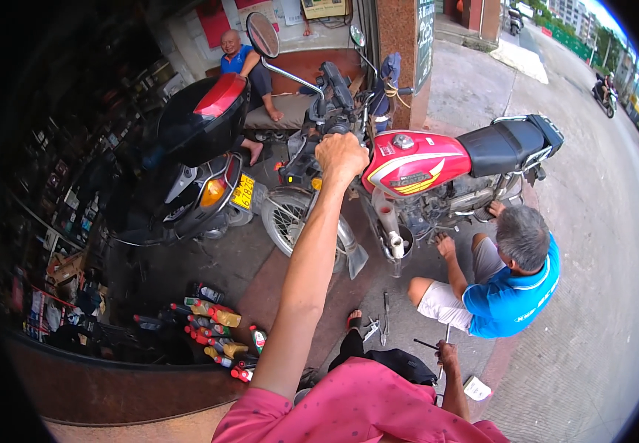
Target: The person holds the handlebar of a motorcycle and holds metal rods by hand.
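Observation:
A red motorcycle [415, 164] with a black seat stands ahead of me, side on. My left arm reaches forward, and my left hand [343, 156] is closed around its handlebar grip. Low on the right, my right hand [448, 357] holds a thin metal tool [427, 344] with crossing rods, maybe a T-handle wrench; its exact kind is hard to make out. Beside the motorcycle squats a co-worker in a blue shirt [517, 295], both hands low by the engine [428, 210]. Metal hand tools [385, 319] lie on the ground near my foot.
A black scooter [201, 193] with a top box is parked on the left. Several oil bottles [220, 325] stand on the floor at lower left, by cluttered shelves. Another person [238, 63] sits on a bench behind. A small white box [476, 388] lies near my right arm.

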### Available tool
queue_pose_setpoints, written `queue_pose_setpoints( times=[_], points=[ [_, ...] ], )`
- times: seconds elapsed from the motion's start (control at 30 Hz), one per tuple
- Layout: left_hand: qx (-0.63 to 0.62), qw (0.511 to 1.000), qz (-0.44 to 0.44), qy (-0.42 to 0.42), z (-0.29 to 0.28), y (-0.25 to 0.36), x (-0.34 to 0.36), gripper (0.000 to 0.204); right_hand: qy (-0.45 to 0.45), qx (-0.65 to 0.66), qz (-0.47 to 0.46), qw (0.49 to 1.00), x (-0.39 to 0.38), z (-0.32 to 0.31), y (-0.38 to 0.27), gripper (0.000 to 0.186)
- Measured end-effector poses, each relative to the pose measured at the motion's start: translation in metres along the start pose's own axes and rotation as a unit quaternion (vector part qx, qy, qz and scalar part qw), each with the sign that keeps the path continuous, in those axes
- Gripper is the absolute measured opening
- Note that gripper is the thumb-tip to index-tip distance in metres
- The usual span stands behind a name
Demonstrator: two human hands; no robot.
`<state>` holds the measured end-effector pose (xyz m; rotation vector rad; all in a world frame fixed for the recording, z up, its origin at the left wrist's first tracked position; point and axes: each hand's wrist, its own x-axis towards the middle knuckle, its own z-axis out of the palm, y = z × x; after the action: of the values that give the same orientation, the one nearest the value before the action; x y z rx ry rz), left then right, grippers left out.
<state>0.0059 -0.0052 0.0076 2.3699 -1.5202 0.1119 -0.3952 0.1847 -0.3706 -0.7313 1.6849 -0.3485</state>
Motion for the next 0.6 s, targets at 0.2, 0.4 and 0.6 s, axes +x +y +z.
queue_pose_setpoints(
  times=[0.2, 0.4, 0.6],
  points=[
    [0.021, 1.000, -0.004, 0.005, -0.001, -0.005, 0.001, 0.029, -0.054, 0.045, -0.160, 0.985, -0.081, 0.005, -0.104, 0.022],
    [0.018, 1.000, 0.005, -0.002, 0.003, 0.000, 0.002, 0.024, -0.124, 0.276, -0.311, 0.901, -0.164, 0.010, -0.169, 0.023],
    [0.022, 1.000, 0.008, 0.013, 0.000, -0.003, -0.002, 0.022, -0.254, 0.463, -0.334, 0.781, -0.194, 0.014, -0.187, 0.029]
  ],
)
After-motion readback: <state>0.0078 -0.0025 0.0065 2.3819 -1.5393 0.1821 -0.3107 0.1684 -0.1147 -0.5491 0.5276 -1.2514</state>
